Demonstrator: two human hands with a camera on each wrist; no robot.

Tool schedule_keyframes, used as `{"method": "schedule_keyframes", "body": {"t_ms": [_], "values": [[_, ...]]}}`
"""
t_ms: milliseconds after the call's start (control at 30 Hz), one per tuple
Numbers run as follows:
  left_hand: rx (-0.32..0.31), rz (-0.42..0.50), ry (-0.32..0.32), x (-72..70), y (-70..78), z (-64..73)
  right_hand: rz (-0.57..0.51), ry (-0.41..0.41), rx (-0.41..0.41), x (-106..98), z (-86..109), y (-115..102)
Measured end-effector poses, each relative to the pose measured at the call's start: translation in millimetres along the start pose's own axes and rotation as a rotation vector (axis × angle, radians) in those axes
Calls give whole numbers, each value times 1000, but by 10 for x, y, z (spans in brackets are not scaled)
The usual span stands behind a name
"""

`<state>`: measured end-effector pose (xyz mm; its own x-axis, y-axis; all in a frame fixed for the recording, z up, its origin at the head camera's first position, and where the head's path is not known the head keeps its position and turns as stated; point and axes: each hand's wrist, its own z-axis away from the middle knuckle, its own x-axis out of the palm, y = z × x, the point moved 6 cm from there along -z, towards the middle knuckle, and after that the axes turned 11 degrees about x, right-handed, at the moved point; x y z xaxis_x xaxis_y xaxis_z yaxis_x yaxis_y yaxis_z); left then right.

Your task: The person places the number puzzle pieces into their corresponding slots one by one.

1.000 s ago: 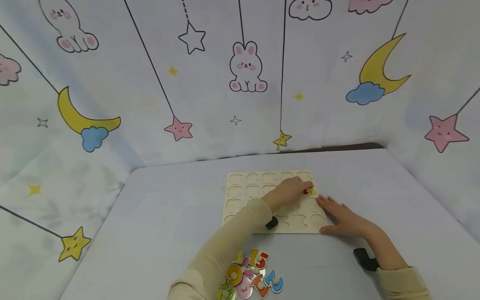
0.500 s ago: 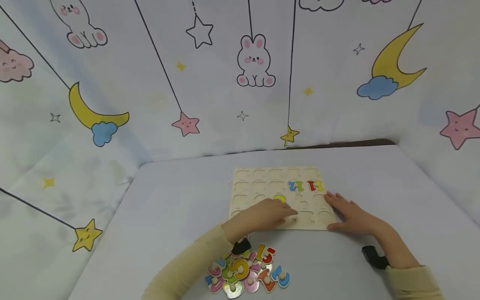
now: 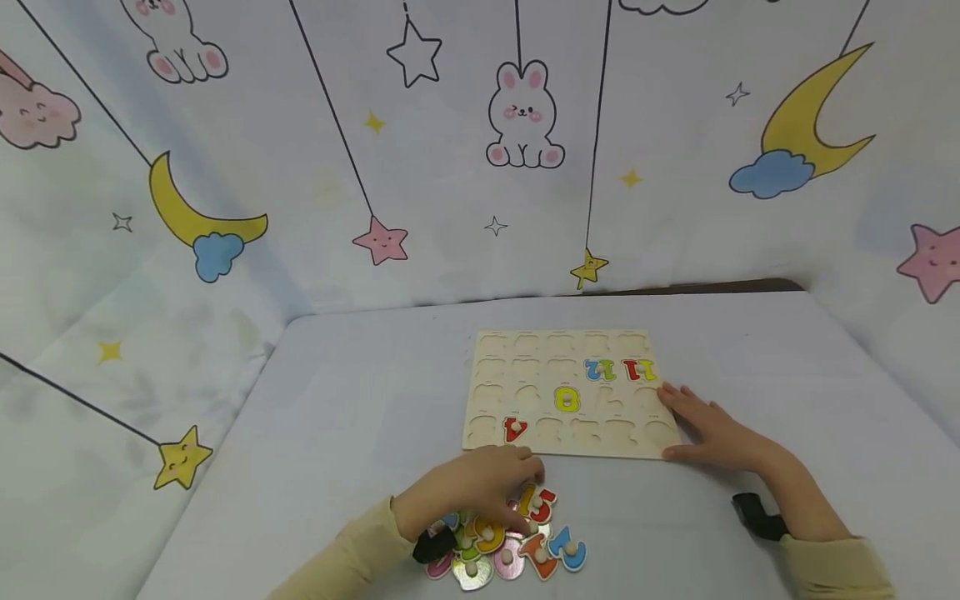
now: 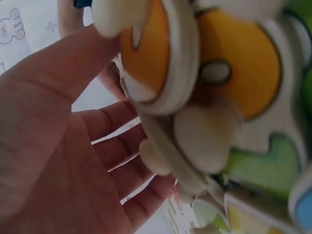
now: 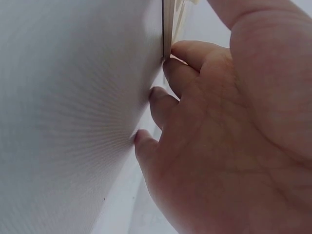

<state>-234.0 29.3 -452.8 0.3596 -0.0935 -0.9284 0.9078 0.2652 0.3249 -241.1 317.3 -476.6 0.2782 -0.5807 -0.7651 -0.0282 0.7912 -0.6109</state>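
A pale wooden number puzzle board [image 3: 491, 377] lies on the table with shallow recesses. Seated in it are a blue-green 12 [image 3: 600, 369], a red-yellow 11 [image 3: 640, 370], a yellow 8 [image 3: 567, 399] and a red 4 [image 3: 514, 428]. My left hand [image 3: 480, 487] is over a heap of knobbed number pieces, thumb and fingers apart. In the left wrist view, orange pieces [image 4: 243, 58] with round knobs are close to the thumb; part of the heap is hidden under the hand. My right hand [image 3: 716, 433] rests by the board's right edge, fingertips [image 5: 175, 73] touching it.
Loose pieces in the heap include a blue one [image 3: 567, 550], an orange-red one [image 3: 538, 557] and a pink one [image 3: 508, 560], some overlapping. Behind the white table [image 3: 360, 400] hangs a patterned cloth backdrop [image 3: 442, 167].
My left hand has moved from the 11 at the board's upper right, across the lower board, down to the heap. The right hand stays at the board's edge. The head view has shifted slightly.
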Motion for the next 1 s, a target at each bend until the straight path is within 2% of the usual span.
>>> {"method": "schedule_keyframes", "body": {"t_ms": [133, 300, 400, 533, 600, 700, 767, 833, 1000], "values": [[16, -11, 17, 23, 19, -8, 6, 3, 4, 5, -4, -11], [-8, 1, 46, 0, 40, 7, 6, 2, 2, -4, -3, -24], [-2, 24, 92, -47, 82, 8, 5, -3, 6, -2, -8, -17], [49, 58, 158, -128, 180, 6, 6, -3, 23, 3, -15, 10], [68, 61, 159, -137, 227, 10, 5, -2, 28, 5, -15, 22], [72, 95, 115, -93, 275, 33, 5, -2, 24, 13, -16, 27], [65, 110, 95, -55, 282, 50, 5, -3, 21, 14, -15, 25], [65, 131, 101, -29, 271, 65, 4, -4, 19, 12, -13, 22], [84, 158, 228, -89, 185, 85, 6, -8, 21, 2, -6, 13]]}}
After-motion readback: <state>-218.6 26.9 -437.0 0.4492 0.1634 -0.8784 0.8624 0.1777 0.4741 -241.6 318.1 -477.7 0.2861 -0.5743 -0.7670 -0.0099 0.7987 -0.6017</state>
